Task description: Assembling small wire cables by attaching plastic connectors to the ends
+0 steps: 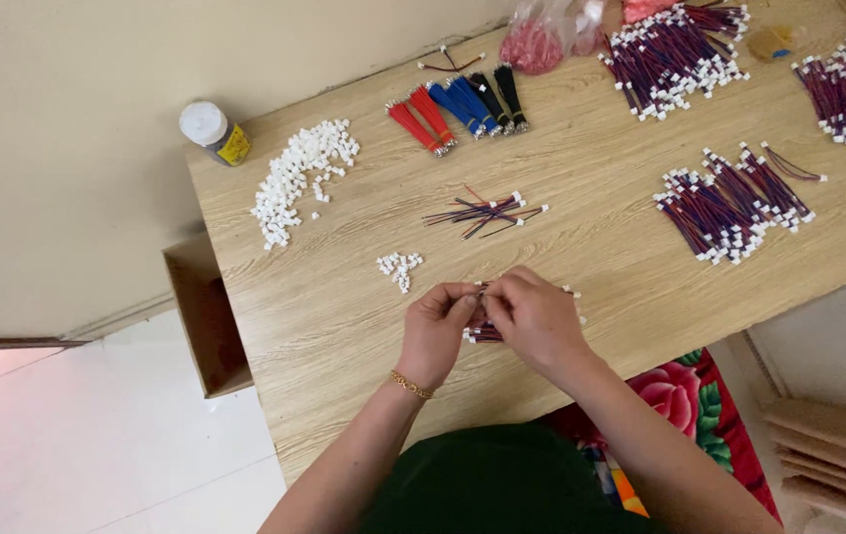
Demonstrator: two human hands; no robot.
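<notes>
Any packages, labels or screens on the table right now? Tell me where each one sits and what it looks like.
Small jar: far left corner of the table, beside the heap of white plastic connectors; round, white lid, yellow label.
Clear plastic bag: far edge, middle; crumpled, holds red pieces.
Screens or signs: none in view.
</notes>
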